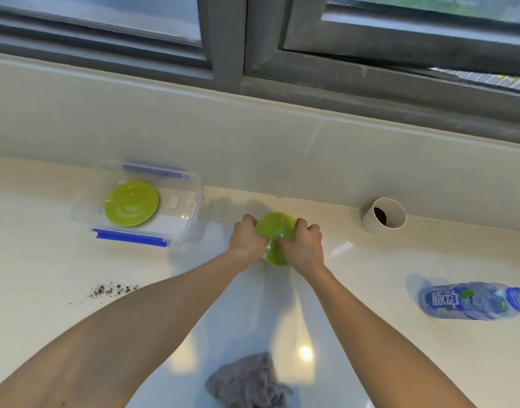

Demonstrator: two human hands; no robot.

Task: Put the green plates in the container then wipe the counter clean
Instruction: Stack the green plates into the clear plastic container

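One green plate lies flat inside a clear plastic container with blue clips, at the left of the counter near the wall. A second green plate is in the middle of the counter, gripped on its left side by my left hand and on its right side by my right hand. Whether it touches the counter is unclear. A crumpled grey cloth lies at the near edge. Dark crumbs are scattered on the white counter to the left.
A white paper cup lies on its side by the wall at the right, with dark grounds inside. A blue plastic bottle lies on its side at the far right. A tiled wall and window frame rise behind the counter.
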